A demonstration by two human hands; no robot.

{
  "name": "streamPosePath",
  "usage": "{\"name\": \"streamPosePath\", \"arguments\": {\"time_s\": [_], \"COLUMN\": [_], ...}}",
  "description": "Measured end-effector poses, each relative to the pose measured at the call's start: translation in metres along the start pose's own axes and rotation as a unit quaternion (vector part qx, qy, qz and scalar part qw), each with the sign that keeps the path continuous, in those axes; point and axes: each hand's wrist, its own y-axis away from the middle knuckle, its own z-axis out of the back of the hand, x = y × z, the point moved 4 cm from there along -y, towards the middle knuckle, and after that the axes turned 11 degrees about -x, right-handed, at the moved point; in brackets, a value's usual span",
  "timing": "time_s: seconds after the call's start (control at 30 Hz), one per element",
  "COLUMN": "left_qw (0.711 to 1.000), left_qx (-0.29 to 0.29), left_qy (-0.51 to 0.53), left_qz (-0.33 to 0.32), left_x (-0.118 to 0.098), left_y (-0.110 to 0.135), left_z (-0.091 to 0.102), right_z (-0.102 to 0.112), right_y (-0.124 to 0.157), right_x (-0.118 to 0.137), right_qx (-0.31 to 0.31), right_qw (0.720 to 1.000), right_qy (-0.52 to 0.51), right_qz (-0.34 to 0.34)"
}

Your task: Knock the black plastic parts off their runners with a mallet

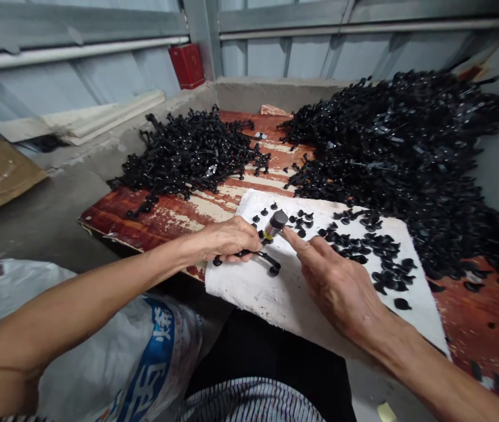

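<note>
My left hand (227, 239) is closed around a black plastic sprue (263, 259) with round pieces on its branches, held down on a white cloth (275, 293). My right hand (335, 281) grips a small hammer with a dark rubber head (276, 223), its forefinger stretched along the handle. The hammer head hovers just above the sprue, between both hands. Several loose black round caps (363, 243) lie scattered over the cloth to the right of the hammer.
A worn red board (161, 217) carries the cloth. A heap of black sprues (192, 152) lies at the back left, a much larger black heap (407, 152) at the right. A white printed sack (143, 357) sits at my left knee. A red box (186, 64) stands by the wall.
</note>
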Motion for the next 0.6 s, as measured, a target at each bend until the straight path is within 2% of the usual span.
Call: {"name": "streamPosePath", "arguments": {"time_s": [0.07, 0.17, 0.2, 0.23, 0.33, 0.37, 0.5, 0.53, 0.6], "left_qw": [1.000, 1.000, 1.000, 1.000, 1.000, 1.000, 0.999, 0.999, 0.999], "left_qx": [0.003, 0.010, 0.010, 0.008, 0.000, 0.000, 0.006, 0.005, -0.002], "left_qy": [0.006, 0.010, 0.008, 0.005, 0.001, 0.005, 0.024, 0.026, 0.018], "left_qz": [-0.001, 0.003, 0.005, 0.007, 0.012, 0.016, 0.029, 0.029, 0.032], "left_x": [0.001, 0.000, -0.001, -0.002, -0.002, -0.002, 0.000, -0.001, -0.003], "left_y": [0.000, 0.002, 0.002, 0.003, 0.003, 0.002, 0.001, 0.002, 0.003], "left_z": [0.000, -0.001, -0.001, -0.002, -0.003, -0.003, -0.004, -0.004, -0.005], "right_z": [0.004, 0.017, 0.019, 0.018, 0.008, 0.007, 0.016, 0.014, 0.007], "right_y": [-0.003, -0.009, -0.009, -0.009, -0.006, -0.005, -0.006, -0.006, -0.005], "right_x": [0.004, 0.010, 0.012, 0.013, 0.012, 0.012, 0.008, 0.007, 0.005], "right_qx": [0.003, -0.077, -0.083, -0.070, 0.024, 0.026, -0.088, -0.076, -0.004], "right_qw": [1.000, 0.997, 0.996, 0.997, 0.995, 0.996, 0.996, 0.997, 0.999], "right_qy": [0.019, -0.001, 0.008, 0.028, 0.084, 0.078, 0.020, 0.027, 0.048], "right_qz": [0.003, -0.003, 0.006, 0.021, 0.052, 0.047, 0.004, 0.007, 0.013]}}
